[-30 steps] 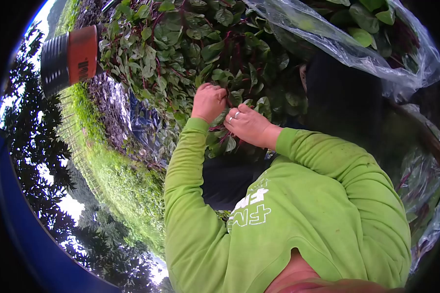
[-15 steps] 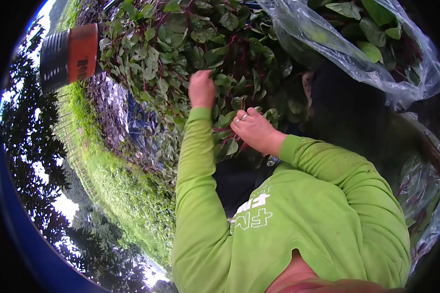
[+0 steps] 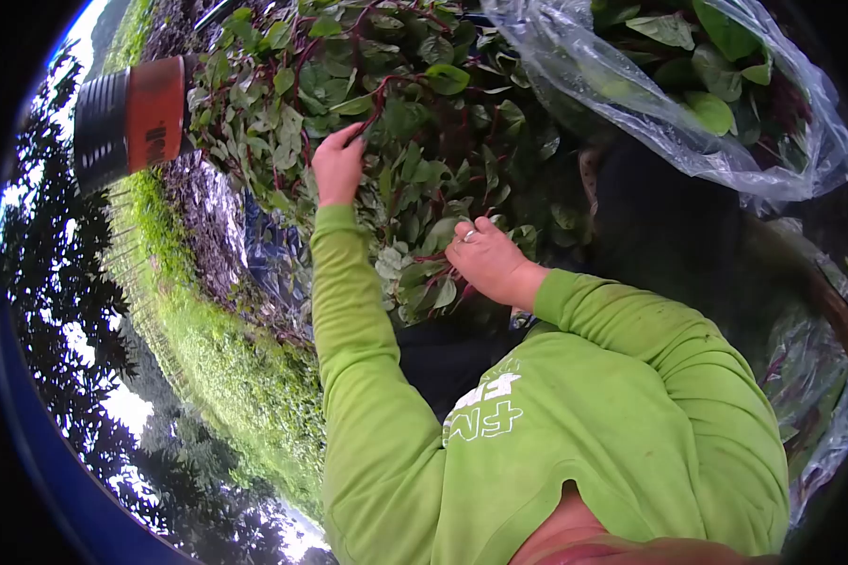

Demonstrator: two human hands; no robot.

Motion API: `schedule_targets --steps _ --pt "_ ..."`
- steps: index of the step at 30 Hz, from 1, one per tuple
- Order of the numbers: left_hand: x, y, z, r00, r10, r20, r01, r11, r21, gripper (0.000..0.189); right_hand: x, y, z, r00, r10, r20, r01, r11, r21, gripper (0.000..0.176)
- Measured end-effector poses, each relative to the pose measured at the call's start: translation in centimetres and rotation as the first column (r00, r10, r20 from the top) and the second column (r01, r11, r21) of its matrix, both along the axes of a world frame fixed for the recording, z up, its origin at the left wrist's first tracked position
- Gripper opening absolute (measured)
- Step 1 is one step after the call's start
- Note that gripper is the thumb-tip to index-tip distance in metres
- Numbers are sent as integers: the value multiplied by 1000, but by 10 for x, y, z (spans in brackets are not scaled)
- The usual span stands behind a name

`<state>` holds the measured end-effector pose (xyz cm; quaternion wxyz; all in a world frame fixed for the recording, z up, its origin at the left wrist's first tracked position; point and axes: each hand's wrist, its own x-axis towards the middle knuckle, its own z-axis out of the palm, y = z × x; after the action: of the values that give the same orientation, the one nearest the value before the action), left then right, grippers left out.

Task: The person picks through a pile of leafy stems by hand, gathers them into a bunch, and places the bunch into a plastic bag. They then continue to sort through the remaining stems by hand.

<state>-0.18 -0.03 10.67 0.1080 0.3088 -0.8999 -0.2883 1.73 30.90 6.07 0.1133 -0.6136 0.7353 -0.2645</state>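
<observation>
My left hand [image 3: 337,169] is closed around a dark red vine stem [image 3: 380,92] that curves up from my fingers among green leaves. To its right and lower, near my chest, my right hand [image 3: 490,259], with a ring on a finger, is closed on a small bunch of leafy red stems [image 3: 438,282]. The bunch's leaves spread to the left of the fingers. A large heap of leafy vines [image 3: 415,179] lies beyond and between both hands.
A black and red cylindrical container [image 3: 151,118] is at the upper left beside the heap. Clear plastic with leaves inside [image 3: 631,85] lies at the upper right, with more plastic [image 3: 820,377] at the right edge. Dark plastic sheeting [image 3: 269,250] and green plants are at the left.
My left hand has moved left and slightly upward, and a red stem now shows at its fingers. My right hand has barely moved. The container has shifted slightly down in view.
</observation>
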Motion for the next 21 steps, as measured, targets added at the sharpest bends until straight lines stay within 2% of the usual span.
schedule_targets --steps 1,4,7,9,10,11,13,16,19,20,21 --pt "18 0 18 999 33 -3 -32 984 173 32 0 1 0 1000 1 -4 -1 1000 -12 14" --pt "77 3 36 987 158 -22 -134 898 419 35 2 2 0 1000 2 -28 -3 998 -58 15" --pt "131 10 0 972 231 46 -216 796 566 40 7 4 -2 990 -48 -135 32 993 -114 16" --pt "159 4 -38 938 172 300 -239 949 203 46 8 7 -2 984 -52 -168 34 993 -109 16" --pt "162 8 -43 888 175 425 -200 980 14 49 9 8 -3 986 -41 -159 29 997 -75 15" --pt "160 10 -48 934 111 339 -79 991 -105 51 10 8 -3 988 -31 -149 25 999 -41 14" --pt "134 28 -39 980 -57 192 126 921 -368 57 10 9 -3 986 -14 -163 5 999 -54 13" --pt "98 35 -43 905 -280 320 371 888 -271 63 7 8 -1 984 13 -179 -25 997 -66 13" --pt "66 39 -49 847 -353 398 464 855 -230 61 5 7 0 983 16 -180 -34 995 -98 13" --pt "60 36 -52 817 -412 405 544 784 -300 53 3 7 0 983 11 -181 -32 993 -113 13" --pt "53 36 -50 769 -455 449 609 737 -295 47 2 6 -1 985 4 -174 -25 992 -121 13"
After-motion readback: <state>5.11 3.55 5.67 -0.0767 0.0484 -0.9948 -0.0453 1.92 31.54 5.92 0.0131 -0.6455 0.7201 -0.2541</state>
